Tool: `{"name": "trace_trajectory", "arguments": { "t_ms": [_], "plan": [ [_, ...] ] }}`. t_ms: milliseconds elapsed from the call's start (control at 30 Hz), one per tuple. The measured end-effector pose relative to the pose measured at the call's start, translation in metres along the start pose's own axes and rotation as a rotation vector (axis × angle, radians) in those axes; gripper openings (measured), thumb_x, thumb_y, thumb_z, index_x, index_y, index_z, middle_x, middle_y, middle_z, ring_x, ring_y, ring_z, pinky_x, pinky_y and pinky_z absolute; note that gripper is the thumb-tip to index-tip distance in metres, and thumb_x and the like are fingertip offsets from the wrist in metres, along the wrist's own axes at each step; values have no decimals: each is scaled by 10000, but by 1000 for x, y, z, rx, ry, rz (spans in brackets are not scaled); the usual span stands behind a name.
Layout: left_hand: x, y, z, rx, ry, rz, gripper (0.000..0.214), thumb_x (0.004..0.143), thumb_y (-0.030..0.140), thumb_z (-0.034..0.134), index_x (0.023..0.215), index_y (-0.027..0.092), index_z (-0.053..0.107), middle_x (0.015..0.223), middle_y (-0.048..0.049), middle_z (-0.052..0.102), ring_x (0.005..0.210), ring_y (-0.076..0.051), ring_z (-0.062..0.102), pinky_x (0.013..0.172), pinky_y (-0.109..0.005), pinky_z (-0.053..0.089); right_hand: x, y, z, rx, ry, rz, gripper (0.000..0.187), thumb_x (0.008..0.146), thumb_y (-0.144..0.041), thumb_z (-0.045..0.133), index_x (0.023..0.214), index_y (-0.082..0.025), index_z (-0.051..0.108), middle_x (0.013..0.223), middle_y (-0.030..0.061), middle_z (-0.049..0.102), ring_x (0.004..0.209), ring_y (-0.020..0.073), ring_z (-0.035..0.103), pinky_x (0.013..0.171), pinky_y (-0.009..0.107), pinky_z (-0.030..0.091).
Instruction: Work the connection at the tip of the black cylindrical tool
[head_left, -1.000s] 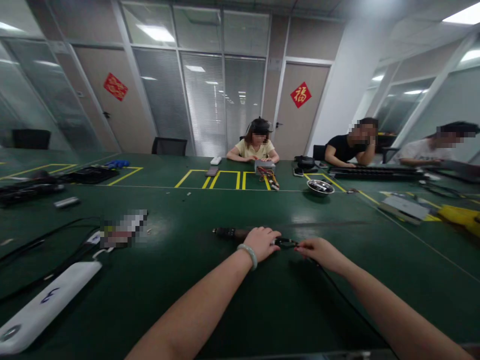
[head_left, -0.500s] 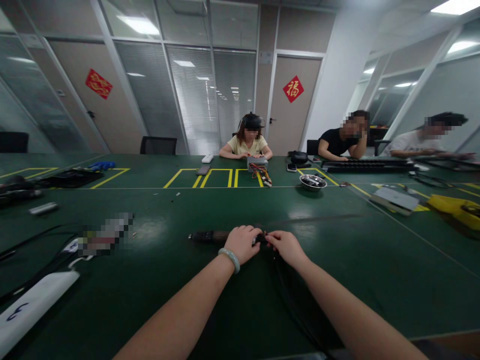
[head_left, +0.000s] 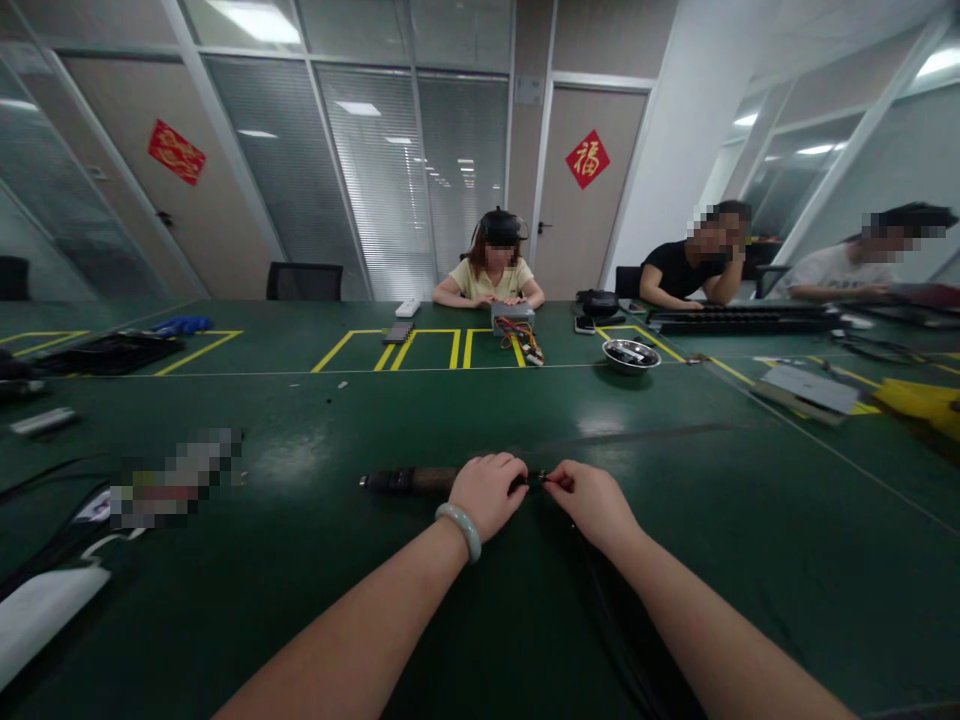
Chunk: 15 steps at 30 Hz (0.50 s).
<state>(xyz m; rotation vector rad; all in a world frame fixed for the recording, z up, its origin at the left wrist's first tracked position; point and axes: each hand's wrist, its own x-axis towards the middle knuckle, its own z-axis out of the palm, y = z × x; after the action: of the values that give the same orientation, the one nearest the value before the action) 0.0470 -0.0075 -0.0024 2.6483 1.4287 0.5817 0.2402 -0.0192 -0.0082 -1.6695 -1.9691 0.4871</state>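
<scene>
My left hand (head_left: 486, 492), with a pale bangle on the wrist, is closed over a dark rod-shaped tool (head_left: 409, 480) that lies on the green table (head_left: 300, 600). Its free end sticks out to the left of my fingers. Just to the right, my right hand (head_left: 592, 500) pinches a small dark part at the tool's right end. A black cable (head_left: 600, 610) runs from there back toward me under my right forearm. What exactly the pinched part is I cannot make out.
A person in a headset (head_left: 491, 268) sits across the table beside a wired box (head_left: 513, 320). Two more people sit at the back right near a keyboard (head_left: 739, 320). A metal bowl (head_left: 630, 354), a white device (head_left: 37, 620), black cables and yellow floor-style markings lie around.
My right hand moved left from a gap apart to meet my left hand at the tool's end. The view shifted, sliding things on the table leftward.
</scene>
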Motion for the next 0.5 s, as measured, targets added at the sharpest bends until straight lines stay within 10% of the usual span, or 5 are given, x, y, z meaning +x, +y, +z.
{"name": "trace_trajectory", "arguments": {
  "t_ms": [500],
  "plan": [
    [2,-5,6,-19,0,12,75,864,293,574,912,249,612,964,10,608,890,-178,556,769,-324,410,-4,-17,7,-100,-21,-67,123,835,-247,530,826,-222,650,792,6,656,736,156,585,652,247,383]
  ]
}}
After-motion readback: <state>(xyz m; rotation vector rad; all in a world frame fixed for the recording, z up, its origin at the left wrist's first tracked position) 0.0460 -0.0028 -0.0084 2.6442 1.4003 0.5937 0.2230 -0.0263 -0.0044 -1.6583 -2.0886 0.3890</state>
